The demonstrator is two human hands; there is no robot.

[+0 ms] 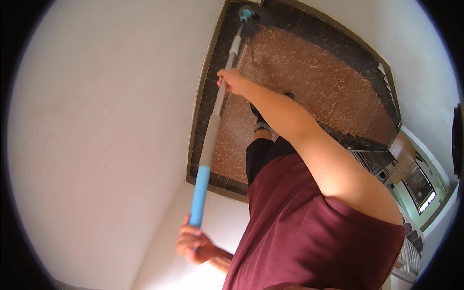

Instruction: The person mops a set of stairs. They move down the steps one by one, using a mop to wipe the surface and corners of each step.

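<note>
A long-handled mop point(210, 141) slants across the view, its shaft grey and its grip end light blue. My left hand point(195, 243) is wrapped around the blue end of the handle, low in the view and beside the white wall. Farther up, my right hand point(232, 80) grips the thin grey part of the shaft with the arm stretched out. The mop head point(250, 18) is at the far corner of the floor, by the wall. Its blue joint shows, while the dark strands around it are blurred.
Reddish-brown marbled floor point(290, 61) has a black tile border point(326, 40) along white walls point(108, 108). My shoes point(258, 112) stand on it, partly behind my right arm. On the right are a stair edge point(348, 139), metal railings point(366, 159) and dark steps point(413, 235) lower down.
</note>
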